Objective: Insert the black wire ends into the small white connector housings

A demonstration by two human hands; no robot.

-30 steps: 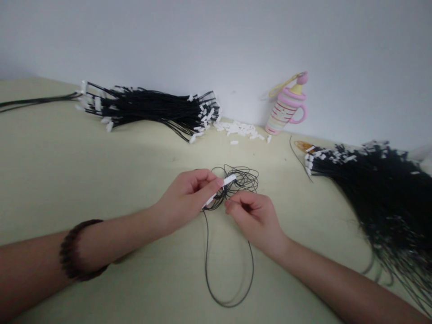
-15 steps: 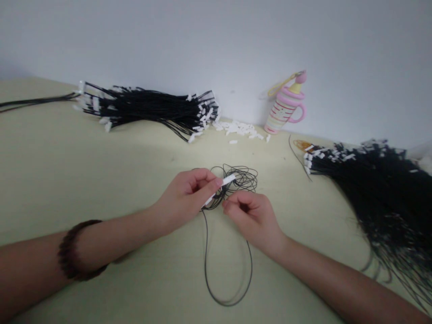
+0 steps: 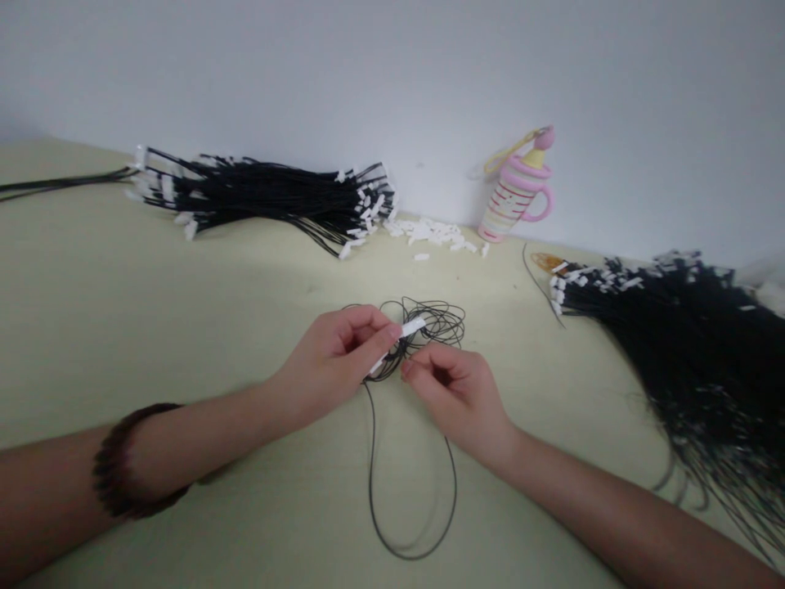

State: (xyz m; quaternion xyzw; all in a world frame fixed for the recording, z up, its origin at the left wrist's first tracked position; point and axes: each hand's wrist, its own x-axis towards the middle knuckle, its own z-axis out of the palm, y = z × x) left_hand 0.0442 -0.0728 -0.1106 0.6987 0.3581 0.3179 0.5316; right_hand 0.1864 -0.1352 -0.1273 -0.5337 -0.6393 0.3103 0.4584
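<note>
My left hand (image 3: 336, 352) pinches a small white connector (image 3: 413, 327) between thumb and forefinger. A second white piece (image 3: 378, 364) shows just below the thumb. My right hand (image 3: 461, 393) is closed, thumb against forefinger, on a thin black wire (image 3: 455, 491). That wire hangs in a long loop toward me, running between the two hands. Behind and between the hands lies a loose tangle of thin black wire (image 3: 446, 315). The wire's end at the right fingertips is too small to make out.
At the back left lies a bundle of black cables (image 3: 270, 192) with white connectors. Loose white connectors (image 3: 429, 231) are scattered beside it. A pink striped cup-shaped bottle (image 3: 512, 196) leans at the wall. A large heap of black wires (image 3: 693, 343) covers the right side.
Both hands keep their grips and nearly the same place. The whole view has shifted slightly, and the hanging loop looks almost unchanged.
</note>
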